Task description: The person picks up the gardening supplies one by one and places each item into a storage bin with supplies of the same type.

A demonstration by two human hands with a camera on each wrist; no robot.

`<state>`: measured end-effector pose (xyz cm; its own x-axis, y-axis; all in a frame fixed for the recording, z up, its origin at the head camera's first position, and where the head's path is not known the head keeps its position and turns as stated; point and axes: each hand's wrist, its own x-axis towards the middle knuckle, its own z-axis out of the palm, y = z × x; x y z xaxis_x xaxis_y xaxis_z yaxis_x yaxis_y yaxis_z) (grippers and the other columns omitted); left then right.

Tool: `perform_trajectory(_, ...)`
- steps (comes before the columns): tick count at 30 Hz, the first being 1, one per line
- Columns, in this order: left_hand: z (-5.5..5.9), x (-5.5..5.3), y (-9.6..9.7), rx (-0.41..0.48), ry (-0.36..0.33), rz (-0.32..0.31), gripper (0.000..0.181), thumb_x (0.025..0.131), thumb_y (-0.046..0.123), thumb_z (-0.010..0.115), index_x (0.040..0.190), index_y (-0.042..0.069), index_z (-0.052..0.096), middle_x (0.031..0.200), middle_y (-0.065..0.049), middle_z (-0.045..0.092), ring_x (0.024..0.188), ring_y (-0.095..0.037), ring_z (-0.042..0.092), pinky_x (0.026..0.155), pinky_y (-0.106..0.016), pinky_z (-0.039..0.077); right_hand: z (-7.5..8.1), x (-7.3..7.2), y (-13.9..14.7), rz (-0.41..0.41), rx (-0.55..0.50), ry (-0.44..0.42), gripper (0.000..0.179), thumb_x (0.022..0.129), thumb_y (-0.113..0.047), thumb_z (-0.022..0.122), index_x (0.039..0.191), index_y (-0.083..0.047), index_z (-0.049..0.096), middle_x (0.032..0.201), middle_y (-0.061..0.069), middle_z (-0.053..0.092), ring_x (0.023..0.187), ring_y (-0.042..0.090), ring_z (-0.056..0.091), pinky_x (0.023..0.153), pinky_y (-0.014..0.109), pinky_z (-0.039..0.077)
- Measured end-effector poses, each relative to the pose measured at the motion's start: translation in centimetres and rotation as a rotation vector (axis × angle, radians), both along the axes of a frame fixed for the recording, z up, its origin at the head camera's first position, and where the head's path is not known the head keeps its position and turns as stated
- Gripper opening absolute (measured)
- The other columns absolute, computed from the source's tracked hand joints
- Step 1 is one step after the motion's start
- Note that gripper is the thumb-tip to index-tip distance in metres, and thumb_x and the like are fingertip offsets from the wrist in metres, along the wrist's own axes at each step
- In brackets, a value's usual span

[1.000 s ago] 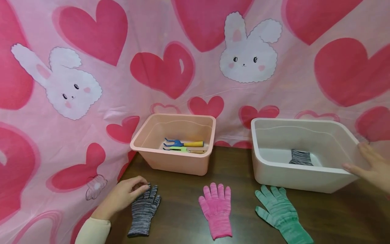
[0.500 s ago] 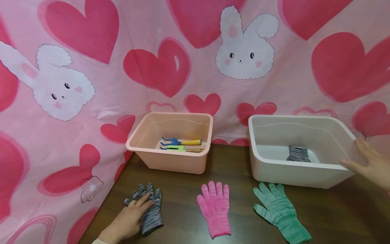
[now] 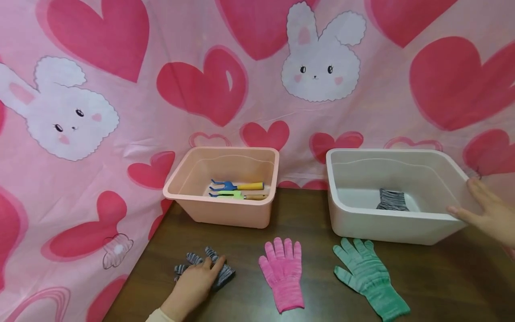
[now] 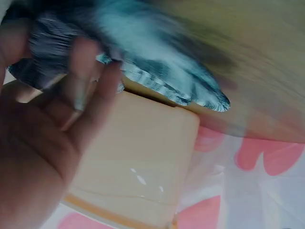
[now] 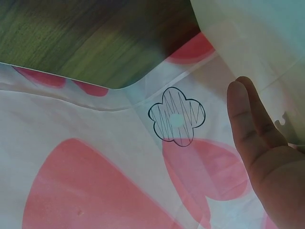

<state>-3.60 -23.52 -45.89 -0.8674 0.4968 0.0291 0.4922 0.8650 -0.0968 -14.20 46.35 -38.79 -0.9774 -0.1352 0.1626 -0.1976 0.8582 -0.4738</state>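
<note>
My left hand holds a dark grey striped knit glove, its fingers over the glove's middle. The glove's fingers point left and its cuff lies to the right. In the left wrist view, the blurred glove passes between the fingers and thumb. My right hand rests with extended fingers against the right end of a whitish bin. Inside that bin lies another grey striped glove, partly hidden by the front wall. A pink glove and a green glove lie flat on the table.
A peach bin at the back left contains a blue hand fork with a yellow handle and a green one with a wooden handle. A pink heart-patterned cloth hangs behind the brown table.
My left hand has come down onto the grey glove, turned it and drawn it to the right, towards the pink glove. My right hand stays at the whitish bin. The head view has shifted slightly.
</note>
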Motion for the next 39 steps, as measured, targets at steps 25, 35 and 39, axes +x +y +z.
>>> perform_trajectory(25, 1.3, -1.6, 1.3, 0.247, 0.124, 0.061, 0.036, 0.078, 0.012, 0.084, 0.112, 0.008, 0.073, 0.112, -0.007, 0.072, 0.094, -0.023, 0.071, 0.075, -0.044, 0.060, 0.2, 0.2, -0.1, -0.050, 0.002, -0.087, 0.102, 0.099, -0.044, 0.059, 0.155, 0.003, -0.012, 0.156, 0.035, -0.017, 0.143, 0.056, -0.015, 0.108, 0.071, -0.011)
perform_trajectory(35, 3.0, -1.9, 2.6, 0.526, 0.109, 0.229, 0.027, 0.080, 0.004, 0.083, 0.104, 0.015, 0.077, 0.094, 0.002, 0.073, 0.084, -0.015, 0.068, 0.073, -0.043, 0.058, 0.2, 0.1, 0.2, 0.016, 0.035, -0.082, 0.104, 0.099, -0.041, 0.060, 0.151, 0.009, -0.015, 0.155, 0.034, -0.023, 0.143, 0.050, -0.022, 0.109, 0.066, -0.015)
perform_trajectory(39, 3.8, -2.2, 3.2, 0.633, 0.059, 0.249, 0.028, 0.082, -0.002, 0.080, 0.104, 0.015, 0.077, 0.097, 0.004, 0.074, 0.083, -0.012, 0.068, 0.074, -0.041, 0.059, 0.4, 0.2, 0.0, -0.027, 0.038, -0.124, 0.110, 0.096, -0.042, 0.064, 0.153, 0.001, -0.019, 0.157, 0.028, -0.027, 0.141, 0.055, -0.020, 0.104, 0.076, -0.009)
